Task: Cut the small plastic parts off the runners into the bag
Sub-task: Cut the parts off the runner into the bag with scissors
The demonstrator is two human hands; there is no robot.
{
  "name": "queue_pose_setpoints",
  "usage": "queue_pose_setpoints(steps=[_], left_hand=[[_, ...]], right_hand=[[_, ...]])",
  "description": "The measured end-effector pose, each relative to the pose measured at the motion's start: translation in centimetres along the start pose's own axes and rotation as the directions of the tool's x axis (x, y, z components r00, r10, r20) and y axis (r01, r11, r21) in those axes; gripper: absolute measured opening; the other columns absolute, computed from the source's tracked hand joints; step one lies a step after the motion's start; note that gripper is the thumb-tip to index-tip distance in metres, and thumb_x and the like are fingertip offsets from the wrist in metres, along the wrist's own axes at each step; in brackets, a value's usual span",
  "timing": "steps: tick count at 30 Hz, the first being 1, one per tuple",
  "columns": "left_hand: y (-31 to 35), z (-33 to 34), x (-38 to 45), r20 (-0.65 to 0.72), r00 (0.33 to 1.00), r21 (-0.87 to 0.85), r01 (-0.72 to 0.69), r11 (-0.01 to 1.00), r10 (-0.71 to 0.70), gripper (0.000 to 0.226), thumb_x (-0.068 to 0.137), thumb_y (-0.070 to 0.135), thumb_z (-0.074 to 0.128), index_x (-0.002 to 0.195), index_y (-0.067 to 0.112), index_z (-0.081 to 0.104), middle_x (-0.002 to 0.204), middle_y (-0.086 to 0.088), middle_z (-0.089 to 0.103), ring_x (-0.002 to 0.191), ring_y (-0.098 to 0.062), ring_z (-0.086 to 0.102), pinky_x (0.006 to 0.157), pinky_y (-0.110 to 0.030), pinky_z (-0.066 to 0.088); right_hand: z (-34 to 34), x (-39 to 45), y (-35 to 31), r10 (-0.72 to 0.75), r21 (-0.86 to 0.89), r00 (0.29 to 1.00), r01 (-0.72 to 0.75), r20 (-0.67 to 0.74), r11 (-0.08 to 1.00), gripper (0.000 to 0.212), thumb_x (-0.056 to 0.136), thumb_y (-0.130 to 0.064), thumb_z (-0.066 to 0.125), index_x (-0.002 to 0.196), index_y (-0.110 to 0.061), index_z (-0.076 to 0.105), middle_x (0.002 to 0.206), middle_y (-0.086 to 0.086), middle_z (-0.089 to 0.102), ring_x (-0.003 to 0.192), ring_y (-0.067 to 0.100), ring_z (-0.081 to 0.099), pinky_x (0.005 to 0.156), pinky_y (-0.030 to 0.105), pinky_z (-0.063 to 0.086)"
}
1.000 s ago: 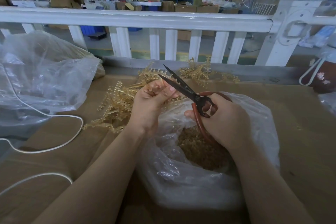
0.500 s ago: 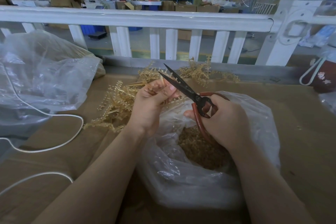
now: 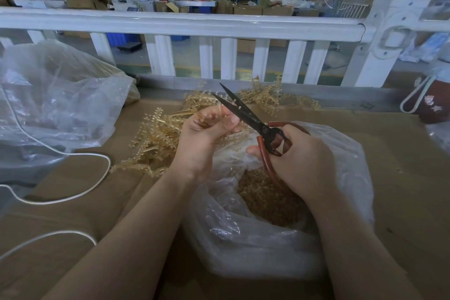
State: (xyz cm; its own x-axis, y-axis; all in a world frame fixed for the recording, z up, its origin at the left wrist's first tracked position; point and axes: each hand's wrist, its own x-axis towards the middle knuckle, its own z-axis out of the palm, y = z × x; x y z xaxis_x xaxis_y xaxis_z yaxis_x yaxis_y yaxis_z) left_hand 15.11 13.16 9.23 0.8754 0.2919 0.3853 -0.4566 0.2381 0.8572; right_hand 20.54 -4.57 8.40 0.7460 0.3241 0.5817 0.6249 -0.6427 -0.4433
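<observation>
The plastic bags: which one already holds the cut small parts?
The open bag under the hands, nearest the person: loose amber parts fill it. The other bag, far left, lies crumpled beside the white cord.

Two bare forearms in view, entering from the 6 o'clock edge: left from about 7 o'clock, right from about 5 o'clock. No sleeves visible on either as far as the frame edge. Left hand (image 3: 204,136) bare: no glove, ring, watch or band seen on hand or wrist; nails short and unpainted where fingertips show. Right hand (image 3: 304,161) likewise bare, with no glove or jewellery on the visible back of the hand or the wrist; nails mostly hidden. No clothing visible anywhere on the body.
</observation>
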Motion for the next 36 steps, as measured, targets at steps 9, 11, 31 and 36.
queue_pose_setpoints(steps=[9,11,31,36], left_hand=[[0.25,0.04,0.05,0.034,0.999,0.029,0.0,1.0,-0.001,0.004,0.085,0.004,0.069,0.086,0.004,0.065,0.083,-0.01,0.064,0.081,-0.022,0.058,0.086,-0.03,0.051],[0.29,0.07,0.08,0.032,0.999,0.024,0.0,1.0,0.0,0.002,0.084,0.005,0.067,0.085,0.005,0.065,0.081,-0.008,0.064,0.079,-0.019,0.058,0.084,-0.029,0.05],[0.4,0.41,-0.08,0.061,0.998,0.071,-0.028,0.997,0.023,0.01,0.077,-0.006,0.066,0.084,-0.002,0.059,0.073,-0.002,0.069,0.073,-0.018,0.063,0.079,-0.031,0.053],[0.49,0.37,-0.03,0.076,0.997,0.045,-0.005,0.999,0.002,0.011,0.077,-0.004,0.065,0.081,0.004,0.058,0.072,-0.002,0.068,0.074,-0.02,0.062,0.082,-0.035,0.052]], right_hand=[[0.06,0.01,0.09,-0.007,0.084,0.999,0.003,0.042,0.996,0.074,0.065,-0.088,0.049,0.081,-0.018,0.069,0.071,-0.012,0.065,0.061,0.006,0.059,0.06,0.027,0.054],[0.08,-0.02,0.08,-0.008,0.102,0.999,0.004,0.037,0.995,0.072,0.065,-0.086,0.052,0.081,-0.018,0.07,0.073,-0.013,0.066,0.063,0.006,0.06,0.062,0.029,0.056],[-0.45,-0.08,-0.5,-0.004,0.008,1.0,0.004,0.02,1.0,0.062,0.067,-0.087,0.046,0.079,-0.028,0.063,0.059,-0.023,0.044,0.054,-0.004,0.044,0.05,0.014,0.027],[-0.37,-0.18,-0.46,0.001,0.051,0.999,-0.003,0.035,0.999,0.063,0.066,-0.086,0.049,0.079,-0.026,0.065,0.063,-0.023,0.049,0.058,-0.003,0.049,0.053,0.014,0.032]])
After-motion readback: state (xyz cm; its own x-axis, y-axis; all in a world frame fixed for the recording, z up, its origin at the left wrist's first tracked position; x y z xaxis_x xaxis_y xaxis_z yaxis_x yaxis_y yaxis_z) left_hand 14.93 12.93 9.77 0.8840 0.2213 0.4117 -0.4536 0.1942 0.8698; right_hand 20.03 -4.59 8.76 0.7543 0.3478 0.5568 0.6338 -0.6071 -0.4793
